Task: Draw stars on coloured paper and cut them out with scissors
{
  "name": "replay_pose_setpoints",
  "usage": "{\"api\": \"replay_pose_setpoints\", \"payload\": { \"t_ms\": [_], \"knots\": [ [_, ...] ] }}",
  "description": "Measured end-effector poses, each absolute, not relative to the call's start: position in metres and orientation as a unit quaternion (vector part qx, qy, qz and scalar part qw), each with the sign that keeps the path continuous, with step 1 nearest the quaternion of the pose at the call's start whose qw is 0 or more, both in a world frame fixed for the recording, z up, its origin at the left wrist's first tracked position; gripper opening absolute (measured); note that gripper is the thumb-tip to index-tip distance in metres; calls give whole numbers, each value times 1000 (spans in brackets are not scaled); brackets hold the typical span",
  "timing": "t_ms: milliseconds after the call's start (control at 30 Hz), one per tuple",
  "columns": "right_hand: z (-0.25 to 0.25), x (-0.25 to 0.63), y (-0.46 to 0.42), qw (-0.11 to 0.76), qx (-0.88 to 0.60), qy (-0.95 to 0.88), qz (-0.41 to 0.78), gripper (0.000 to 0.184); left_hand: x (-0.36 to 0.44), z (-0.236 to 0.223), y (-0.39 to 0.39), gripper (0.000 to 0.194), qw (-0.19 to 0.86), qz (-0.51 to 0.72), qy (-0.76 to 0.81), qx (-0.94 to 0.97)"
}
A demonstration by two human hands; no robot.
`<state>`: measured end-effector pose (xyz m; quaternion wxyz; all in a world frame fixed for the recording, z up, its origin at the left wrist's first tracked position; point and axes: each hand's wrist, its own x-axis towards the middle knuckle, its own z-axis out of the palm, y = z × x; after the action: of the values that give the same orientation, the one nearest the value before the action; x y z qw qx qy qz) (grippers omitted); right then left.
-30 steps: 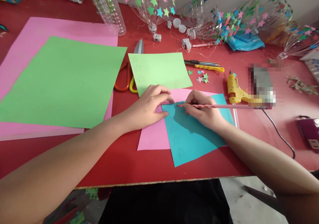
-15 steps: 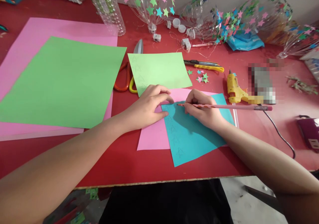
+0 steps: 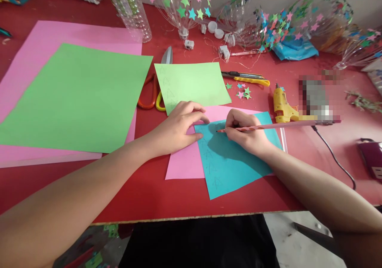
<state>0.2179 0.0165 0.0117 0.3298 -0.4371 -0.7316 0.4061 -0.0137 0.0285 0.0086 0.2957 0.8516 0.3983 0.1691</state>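
Note:
My right hand [image 3: 246,133] grips a pink pencil [image 3: 280,124], its tip at the upper left part of a blue sheet of paper [image 3: 238,172]. Small star outlines are drawn in pencil down that sheet's left side. My left hand [image 3: 182,128] rests with fingers apart at the sheet's upper left corner, holding nothing. Beneath the blue sheet lies a pink sheet [image 3: 185,164]. Just beyond my left hand is a light green sheet [image 3: 193,83], also with faint pencilled stars along its left edge.
Scissors [image 3: 147,95] lie partly under the light green sheet. A utility knife [image 3: 249,78], cut paper stars [image 3: 244,93] and a yellow glue gun [image 3: 282,107] are beyond my right hand. Large green paper [image 3: 80,101] lies left. Star-decorated plastic pieces [image 3: 180,5] stand along the wall.
My right hand has shifted slightly right, and the pencil tip has moved right and a little nearer to me on the blue sheet. My left hand stays in place.

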Motion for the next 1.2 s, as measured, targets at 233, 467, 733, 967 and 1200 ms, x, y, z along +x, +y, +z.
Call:
{"api": "replay_pose_setpoints", "payload": {
  "t_ms": [233, 467, 733, 967, 1200],
  "knots": [
    [14, 219, 17, 321, -437, -731, 415, 15, -14, 10, 28, 24, 297, 169, 400, 850],
    [13, 219, 16, 317, -436, -729, 422, 15, -14, 9, 28, 25, 297, 168, 399, 851],
    [10, 219, 15, 321, -427, -735, 417, 16, -14, 9, 28, 24, 298, 169, 400, 850],
    [11, 217, 14, 302, -432, -741, 416, 15, -14, 10, 28, 23, 299, 169, 397, 851],
    [10, 218, 14, 294, -417, -754, 413, 13, -14, 10, 28, 23, 296, 169, 399, 851]
  ]
}}
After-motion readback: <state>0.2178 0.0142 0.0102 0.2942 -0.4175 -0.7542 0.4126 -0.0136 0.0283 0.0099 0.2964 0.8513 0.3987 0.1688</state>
